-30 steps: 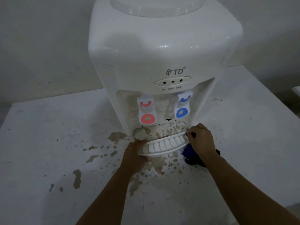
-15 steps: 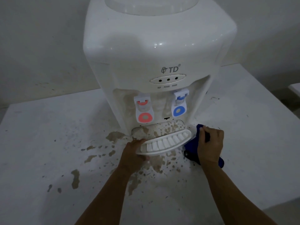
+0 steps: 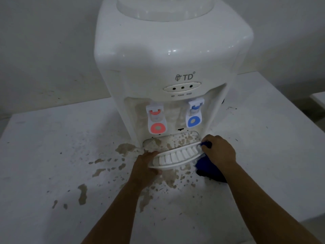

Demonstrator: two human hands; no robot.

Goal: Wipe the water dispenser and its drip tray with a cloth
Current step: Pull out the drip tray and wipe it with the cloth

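The drip tray (image 3: 175,158) looks like light, stiff plastic, probably slick where wet, so I'd grab it by its two ends. It sits tilted, just in front of the water dispenser (image 3: 168,71), under the taps. The left hand (image 3: 144,169) grips the tray's left end. The right hand (image 3: 219,152) bunches the soft blue cloth (image 3: 209,170) against the tray's right end. Both forearms reach in toward the dispenser.
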